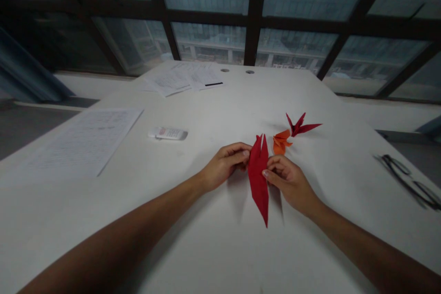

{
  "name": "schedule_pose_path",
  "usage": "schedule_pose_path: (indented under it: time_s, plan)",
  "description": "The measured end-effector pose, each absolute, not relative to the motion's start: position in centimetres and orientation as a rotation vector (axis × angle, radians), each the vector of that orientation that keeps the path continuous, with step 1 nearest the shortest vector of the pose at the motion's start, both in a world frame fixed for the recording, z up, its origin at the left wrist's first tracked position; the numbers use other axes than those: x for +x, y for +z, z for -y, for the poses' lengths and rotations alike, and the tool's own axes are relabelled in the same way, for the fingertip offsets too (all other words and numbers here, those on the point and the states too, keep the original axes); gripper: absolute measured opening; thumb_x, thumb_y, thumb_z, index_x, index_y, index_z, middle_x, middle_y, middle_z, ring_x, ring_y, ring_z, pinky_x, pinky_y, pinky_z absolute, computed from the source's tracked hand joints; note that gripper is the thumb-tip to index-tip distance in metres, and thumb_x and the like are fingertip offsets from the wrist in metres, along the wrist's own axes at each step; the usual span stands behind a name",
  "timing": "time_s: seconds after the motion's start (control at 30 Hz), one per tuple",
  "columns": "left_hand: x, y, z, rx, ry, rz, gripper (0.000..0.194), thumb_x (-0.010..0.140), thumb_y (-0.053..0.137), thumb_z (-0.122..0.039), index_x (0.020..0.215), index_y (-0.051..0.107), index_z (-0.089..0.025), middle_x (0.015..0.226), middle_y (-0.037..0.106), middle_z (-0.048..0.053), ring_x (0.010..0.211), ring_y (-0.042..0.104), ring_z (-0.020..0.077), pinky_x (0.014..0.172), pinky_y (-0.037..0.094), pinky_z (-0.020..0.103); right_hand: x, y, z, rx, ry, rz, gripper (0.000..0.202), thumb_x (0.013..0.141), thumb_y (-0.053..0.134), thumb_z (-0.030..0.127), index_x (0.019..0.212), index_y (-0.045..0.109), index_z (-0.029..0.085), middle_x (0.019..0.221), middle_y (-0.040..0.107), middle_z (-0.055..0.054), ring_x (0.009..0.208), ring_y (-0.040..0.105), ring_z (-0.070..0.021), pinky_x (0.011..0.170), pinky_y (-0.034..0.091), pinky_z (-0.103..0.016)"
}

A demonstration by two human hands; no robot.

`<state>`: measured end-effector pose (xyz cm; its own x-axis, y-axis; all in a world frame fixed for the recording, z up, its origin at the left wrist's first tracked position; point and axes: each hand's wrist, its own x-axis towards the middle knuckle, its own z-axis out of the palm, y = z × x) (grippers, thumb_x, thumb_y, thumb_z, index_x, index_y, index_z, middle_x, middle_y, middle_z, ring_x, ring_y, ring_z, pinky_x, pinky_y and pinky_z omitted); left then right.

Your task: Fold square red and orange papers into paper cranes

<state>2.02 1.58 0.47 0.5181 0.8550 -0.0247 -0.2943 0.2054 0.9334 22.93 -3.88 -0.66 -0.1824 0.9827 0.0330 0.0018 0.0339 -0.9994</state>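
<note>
Between my two hands is a red folded origami paper (pixel 258 177), long and narrow, held just above the table. Two narrow points stand at its far end, split by a slit, and a single sharp point faces me. My left hand (pixel 227 164) pinches its left edge, thumb on top. On the opposite edge, my right hand (pixel 288 179) grips the paper between thumb and fingers. Just beyond the right hand sit an orange origami figure (pixel 280 142) and a dark red origami crane (pixel 301 126) with spread points.
A white table (pixel 213 248) bears everything. Left of my hands lies a white remote-like object (pixel 168 133). Printed sheets (pixel 79 140) lie at the left, with more papers (pixel 182 76) at the far end. Black-framed glasses (pixel 409 181) rest near the right edge. Windows stand behind.
</note>
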Motion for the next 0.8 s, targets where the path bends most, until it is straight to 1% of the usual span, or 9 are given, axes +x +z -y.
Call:
schedule_pose_path:
  time_s: [0.07, 0.17, 0.23, 0.3, 0.4, 0.5, 0.57, 0.63, 0.8]
  plan:
    - [2.0, 0.5, -1.5, 1.159, 0.855, -0.616, 0.03, 0.086, 0.08, -0.036, 0.108, 0.074, -0.016, 0.094, 0.07, 0.006, 0.081, 0.06, 0.015, 0.074, 0.043, 0.028, 23.0, -0.7, 3.8, -1.049, 1.359, 1.33, 0.026, 0.089, 0.076, 0.042, 0.09, 0.057, 0.024, 0.079, 0.062, 0.004, 0.067, 0.057, -0.0132, 0.064, 0.049, -0.028]
    - [1.8, 0.6, -1.3, 1.26, 0.826, -0.591, 0.034, 0.09, 0.077, -0.034, 0.121, 0.072, -0.021, 0.118, 0.07, 0.008, 0.09, 0.061, 0.0157, 0.079, 0.044, 0.028, 23.2, -1.1, 3.8, -0.991, 1.36, 1.336, 0.021, 0.092, 0.072, 0.041, 0.098, 0.061, 0.024, 0.09, 0.066, 0.0, 0.075, 0.06, -0.0155, 0.068, 0.05, -0.03]
    - [1.6, 0.6, -1.4, 1.264, 0.823, -0.584, 0.042, 0.09, 0.077, -0.032, 0.13, 0.067, -0.026, 0.131, 0.065, 0.008, 0.088, 0.06, 0.0128, 0.08, 0.044, 0.027, 23.4, -1.2, 3.9, -1.015, 1.308, 1.385, 0.02, 0.093, 0.071, 0.038, 0.104, 0.063, 0.024, 0.088, 0.066, 0.0, 0.075, 0.059, -0.016, 0.067, 0.049, -0.03]
    - [1.6, 0.7, -1.4, 1.251, 0.814, -0.562, 0.052, 0.088, 0.08, -0.029, 0.137, 0.062, -0.03, 0.136, 0.063, 0.007, 0.083, 0.058, 0.0097, 0.076, 0.044, 0.025, 23.6, -1.1, 3.9, -1.043, 1.23, 1.465, 0.017, 0.091, 0.073, 0.035, 0.101, 0.065, 0.023, 0.081, 0.063, 0.002, 0.07, 0.056, -0.0153, 0.064, 0.046, -0.029]
    - [1.6, 0.9, -1.4, 1.225, 0.754, -0.496, 0.053, 0.086, 0.082, -0.028, 0.136, 0.063, -0.027, 0.124, 0.069, 0.008, 0.086, 0.062, 0.0119, 0.078, 0.045, 0.026, 23.8, -0.8, 4.0, -0.987, 1.145, 1.573, 0.013, 0.09, 0.072, 0.031, 0.094, 0.064, 0.023, 0.082, 0.064, 0.002, 0.071, 0.057, -0.0156, 0.065, 0.044, -0.029]
    - [1.9, 0.9, -1.3, 1.25, 0.728, -0.511, 0.036, 0.089, 0.078, -0.034, 0.122, 0.071, -0.02, 0.108, 0.073, 0.007, 0.092, 0.064, 0.0151, 0.086, 0.047, 0.029, 23.7, -0.6, 4.1, -0.953, 1.133, 1.604, 0.01, 0.091, 0.068, 0.03, 0.092, 0.061, 0.024, 0.083, 0.064, 0.002, 0.072, 0.056, -0.0159, 0.065, 0.044, -0.028]
    - [2.0, 0.9, -1.1, 1.305, 0.756, -0.587, 0.029, 0.093, 0.074, -0.038, 0.112, 0.074, -0.016, 0.096, 0.072, 0.005, 0.083, 0.061, 0.0125, 0.08, 0.046, 0.027, 23.6, -0.6, 4.1, -0.992, 1.127, 1.621, 0.007, 0.091, 0.067, 0.027, 0.092, 0.061, 0.024, 0.082, 0.062, 0.002, 0.071, 0.055, -0.0153, 0.065, 0.043, -0.028]
    - [2.1, 0.9, -1.0, 1.359, 0.776, -0.64, 0.03, 0.094, 0.071, -0.042, 0.105, 0.074, -0.014, 0.087, 0.069, 0.004, 0.076, 0.057, 0.0109, 0.075, 0.044, 0.025, 23.6, -0.7, 4.1, -1.007, 1.151, 1.629, 0.005, 0.092, 0.065, 0.025, 0.092, 0.06, 0.023, 0.082, 0.062, 0.002, 0.071, 0.053, -0.0148, 0.065, 0.041, -0.028]
    - [2.0, 1.2, -0.4, 1.471, 0.786, -0.614, 0.038, 0.089, 0.075, -0.046, 0.114, 0.07, -0.016, 0.098, 0.066, 0.006, 0.085, 0.059, 0.0155, 0.078, 0.046, 0.028, 23.3, -0.6, 4.2, -1.009, 1.148, 1.62, 0.008, 0.089, 0.067, 0.023, 0.091, 0.059, 0.023, 0.083, 0.061, 0.002, 0.074, 0.054, -0.0153, 0.066, 0.041, -0.028]
